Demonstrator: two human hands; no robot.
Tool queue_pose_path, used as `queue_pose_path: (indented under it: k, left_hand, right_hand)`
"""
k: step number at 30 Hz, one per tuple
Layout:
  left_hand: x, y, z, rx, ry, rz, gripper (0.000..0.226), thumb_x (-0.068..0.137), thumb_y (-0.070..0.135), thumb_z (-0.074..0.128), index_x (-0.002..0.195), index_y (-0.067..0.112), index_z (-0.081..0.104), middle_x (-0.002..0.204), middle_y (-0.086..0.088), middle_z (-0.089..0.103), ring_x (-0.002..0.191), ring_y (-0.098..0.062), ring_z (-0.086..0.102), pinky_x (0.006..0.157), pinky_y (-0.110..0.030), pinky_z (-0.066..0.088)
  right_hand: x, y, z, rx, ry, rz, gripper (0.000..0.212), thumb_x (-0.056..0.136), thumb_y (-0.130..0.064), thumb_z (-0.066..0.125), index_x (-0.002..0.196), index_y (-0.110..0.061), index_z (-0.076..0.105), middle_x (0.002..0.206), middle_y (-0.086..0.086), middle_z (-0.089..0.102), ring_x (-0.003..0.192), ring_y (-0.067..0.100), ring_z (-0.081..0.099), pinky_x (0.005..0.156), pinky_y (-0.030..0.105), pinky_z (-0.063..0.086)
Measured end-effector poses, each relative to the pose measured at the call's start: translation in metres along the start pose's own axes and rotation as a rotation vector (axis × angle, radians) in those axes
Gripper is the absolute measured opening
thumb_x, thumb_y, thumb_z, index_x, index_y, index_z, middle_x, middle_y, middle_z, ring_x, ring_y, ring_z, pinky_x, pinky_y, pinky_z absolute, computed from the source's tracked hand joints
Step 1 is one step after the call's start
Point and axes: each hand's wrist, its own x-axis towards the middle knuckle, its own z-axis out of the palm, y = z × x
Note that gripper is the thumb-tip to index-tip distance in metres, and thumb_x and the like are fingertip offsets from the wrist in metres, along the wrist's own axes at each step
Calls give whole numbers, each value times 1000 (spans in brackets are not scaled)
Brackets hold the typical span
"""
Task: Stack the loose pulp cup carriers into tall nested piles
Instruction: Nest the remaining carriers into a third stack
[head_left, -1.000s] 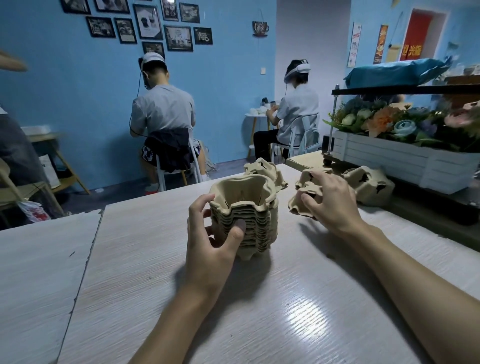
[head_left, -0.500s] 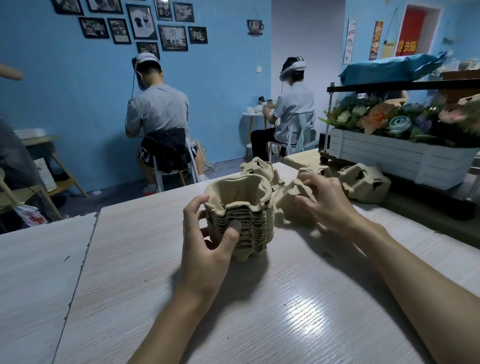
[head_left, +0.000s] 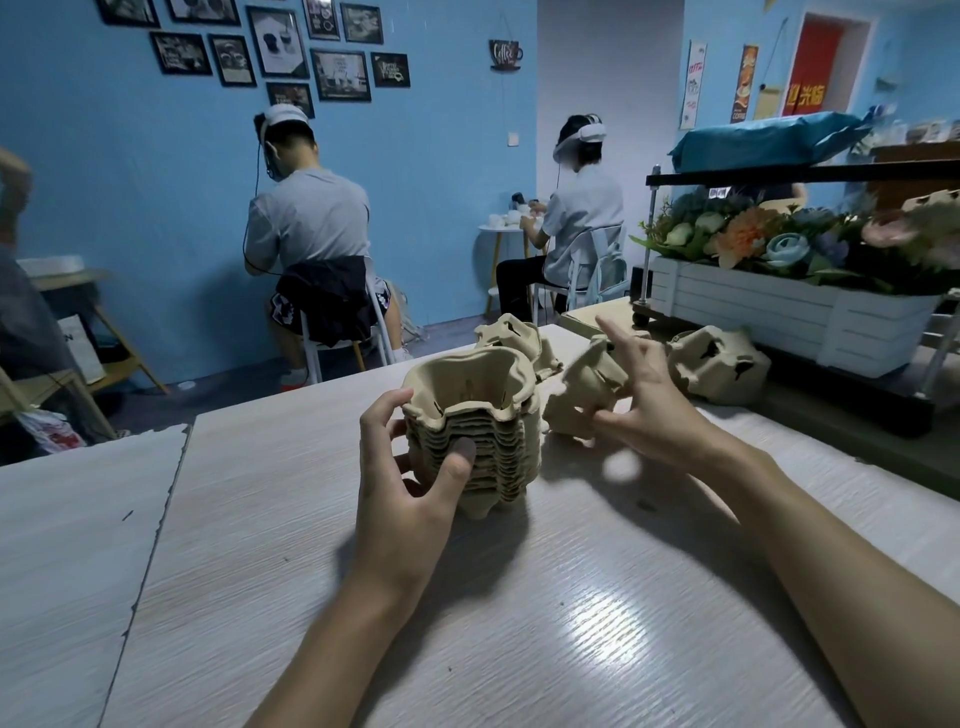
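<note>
While the nested pile (head_left: 478, 441) is gripped by the left hand (head_left: 405, 483), with the thumb pressed on its near face and the fingers curled round its left side, a loose carrier (head_left: 584, 387) is held by the right hand (head_left: 652, 410) just to the pile's right. That carrier is pinched between the thumb below and the fingers behind it, and the forefinger is stretched straight upward. The hand is blurred, so the hold cannot be read more finely. The carrier is tilted and appears to be lifted off the table (head_left: 519, 623), though this cannot be told for certain.

The step in hand is judged to be the bringing of one more carrier to the pile, which stands upright with its cups opening upward. For the next move the carrier would need to be turned cups-up, lined up with the pile's outline, lowered onto the top and pressed home while the pile is steadied.

Farther out, a rear carrier (head_left: 514, 338) is seen just behind the pile and a far carrier (head_left: 722, 364) near the white flower box (head_left: 779, 317). Both appear to lie upside down, so the task is judged unfinished.
</note>
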Motion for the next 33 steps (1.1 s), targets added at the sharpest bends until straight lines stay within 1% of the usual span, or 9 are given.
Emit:
queue_pose_path:
  k: [3, 6, 11, 15, 18, 21, 24, 29, 33]
  left_hand:
    - [0, 1, 0, -2, 1, -7, 52, 79, 49, 68, 123, 53, 40, 133, 8, 52, 103, -16, 63, 76, -23, 52]
    - [-1, 0, 0, 2, -2, -1, 51, 83, 40, 68, 125, 50, 41, 133, 7, 52, 102, -15, 64, 72, -22, 53]
    - [-1, 1, 0, -13, -5, -3, 52, 80, 44, 67, 125, 51, 41, 131, 11, 52, 99, -12, 64, 72, -22, 54]
    - [0, 2, 2, -36, -8, 2, 52, 77, 47, 67, 122, 51, 42, 127, 12, 53, 95, -5, 64, 70, -17, 52]
    - [3, -1, 2, -22, 7, 8, 53, 81, 48, 73, 125, 49, 43, 133, 3, 53, 100, -15, 65, 73, -24, 55]
    - [5, -1, 2, -44, 3, 9, 53, 78, 46, 71, 123, 50, 43, 133, 0, 53, 99, -24, 67, 70, -28, 57]
    - [6, -2, 3, -67, 15, 15, 55, 76, 43, 71, 124, 48, 43, 130, -1, 55, 97, -18, 68, 68, -26, 57]
    - [5, -3, 3, -39, 33, -8, 74, 81, 38, 73, 137, 52, 26, 126, 6, 54, 94, -12, 67, 71, -20, 55]
    - [7, -4, 2, 65, 8, 8, 74, 83, 51, 73, 140, 61, 27, 136, 2, 45, 109, -7, 62, 87, -30, 56]
  right_hand:
    - [-3, -1, 0, -51, -105, 16, 87, 76, -24, 82, 144, -45, 31, 135, -2, 24, 120, 15, 38, 98, 16, 28]
    - [-4, -1, 2, -4, -58, 45, 73, 72, -50, 81, 134, -38, 44, 133, -4, 31, 118, 11, 39, 99, 21, 29]
    - [-1, -10, 7, 9, 171, 3, 53, 74, -48, 80, 113, -22, 55, 118, 4, 47, 105, 16, 51, 84, 20, 39]
    - [-2, -38, -1, 463, 404, -37, 52, 66, -61, 75, 101, -29, 52, 105, 13, 60, 93, 25, 64, 78, 41, 56]
    - [-4, -72, 2, 680, 307, -122, 54, 68, -55, 74, 106, -24, 51, 109, 16, 62, 91, 22, 67, 66, 27, 55]
    - [-4, -97, 20, 669, 192, -196, 49, 73, -46, 76, 107, -20, 52, 104, 10, 61, 85, 11, 64, 70, 29, 56]
    - [-6, -98, 38, 623, 91, -179, 49, 68, -53, 74, 104, -26, 55, 102, 1, 60, 89, 10, 61, 75, 29, 54]
    - [-8, -88, 40, 511, -12, -152, 61, 67, -64, 66, 118, -31, 58, 138, -5, 47, 129, 5, 46, 101, 24, 42]
    - [-15, -80, 40, 447, -65, -148, 54, 80, -54, 62, 123, -21, 60, 136, -7, 51, 124, -4, 47, 98, 14, 40]
